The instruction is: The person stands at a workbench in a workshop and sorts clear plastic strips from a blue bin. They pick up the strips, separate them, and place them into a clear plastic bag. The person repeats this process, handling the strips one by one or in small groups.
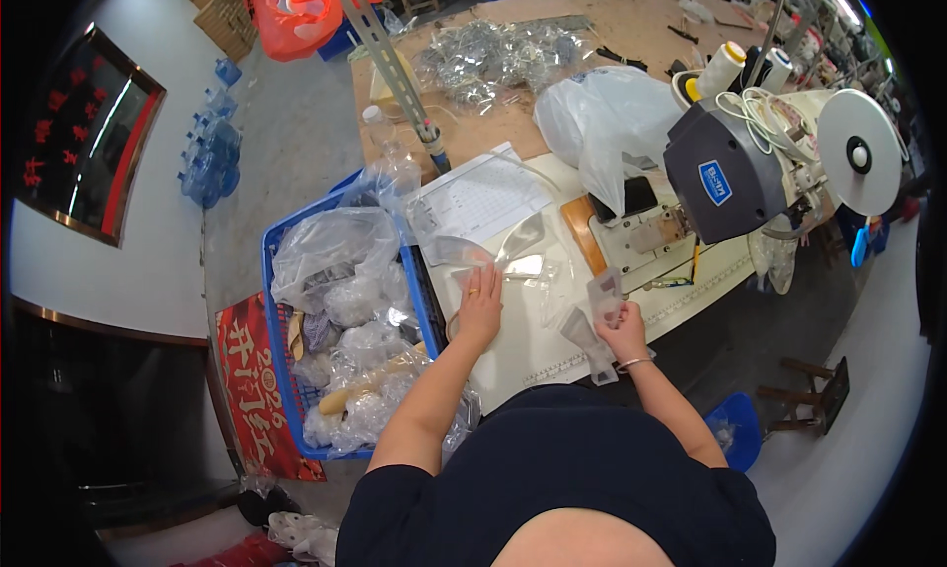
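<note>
Clear plastic pieces (523, 239) lie on the white top of the counter (523, 345), just in front of the person and left of the sewing machine (735, 172). The left hand (480, 305) rests flat on the counter with its fingers (481, 276) spread and open, their tips touching the nearest clear piece; a ring shows on one finger. The right hand (619, 328) is held a little above the counter edge, its fingers closed around another clear plastic piece (604, 296) that stands up from the grip, and a second flat piece (587, 342) hangs just below the hand. A bracelet circles that wrist.

A printed paper sheet (483, 197) lies beyond the clear pieces, near the back of the white top. To the person's left, touching the counter's side, a blue plastic crate (279, 310) holds many crumpled transparent bags (350, 301). A white plastic bag (602, 123) sits beside the sewing machine's grey motor housing, and two thread cones (725, 69) stand behind it. Farther off, a heap of shiny clear scraps (493, 54) covers part of a wooden table (631, 29). A measuring scale runs along the counter's near edge, right of the right hand.
</note>
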The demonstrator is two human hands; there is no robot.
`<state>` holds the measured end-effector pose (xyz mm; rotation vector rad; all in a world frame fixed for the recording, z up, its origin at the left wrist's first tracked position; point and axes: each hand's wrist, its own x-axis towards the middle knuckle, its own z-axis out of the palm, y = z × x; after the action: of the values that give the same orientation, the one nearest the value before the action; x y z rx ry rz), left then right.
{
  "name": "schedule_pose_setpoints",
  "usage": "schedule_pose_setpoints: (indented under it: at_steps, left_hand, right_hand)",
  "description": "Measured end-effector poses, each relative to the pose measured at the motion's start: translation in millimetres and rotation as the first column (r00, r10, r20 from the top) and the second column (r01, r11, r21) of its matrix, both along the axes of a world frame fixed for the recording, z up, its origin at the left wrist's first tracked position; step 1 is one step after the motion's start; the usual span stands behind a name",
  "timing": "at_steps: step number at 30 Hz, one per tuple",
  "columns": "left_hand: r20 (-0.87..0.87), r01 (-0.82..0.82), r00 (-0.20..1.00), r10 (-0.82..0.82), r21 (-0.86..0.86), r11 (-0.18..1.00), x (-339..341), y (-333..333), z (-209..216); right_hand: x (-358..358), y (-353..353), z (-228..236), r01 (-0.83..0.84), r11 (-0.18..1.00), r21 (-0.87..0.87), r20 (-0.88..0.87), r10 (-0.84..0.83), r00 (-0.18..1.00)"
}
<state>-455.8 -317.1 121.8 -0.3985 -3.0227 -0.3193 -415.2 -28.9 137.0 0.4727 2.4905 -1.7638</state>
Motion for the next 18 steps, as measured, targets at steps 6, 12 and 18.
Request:
schedule_pose_setpoints:
  at_steps: [6, 12, 18]
  left_hand:
    - [0.089, -0.111, 0.99, 0.112, -0.023, 0.994, 20.0, 7.4, -2.5]
    - [0.093, -0.158, 0.983, 0.16, -0.029, 0.987, 4.5, 5.8, 9.6]
    - [-0.203, -0.037, 0.979, 0.012, -0.12, 0.992, 14.5, -9.4, -17.5]
  right_hand:
    - [-10.0, 16.4, 59.1, -0.053, 0.897, -0.44, -0.193, -0.036, 0.981]
    - [-15.5, 10.4, 100.4, -0.153, 0.866, -0.476, -0.217, 0.053, 0.975]
    - [-3.8, 10.6, 98.0, -0.034, 0.672, -0.74, -0.05, -0.005, 0.999]
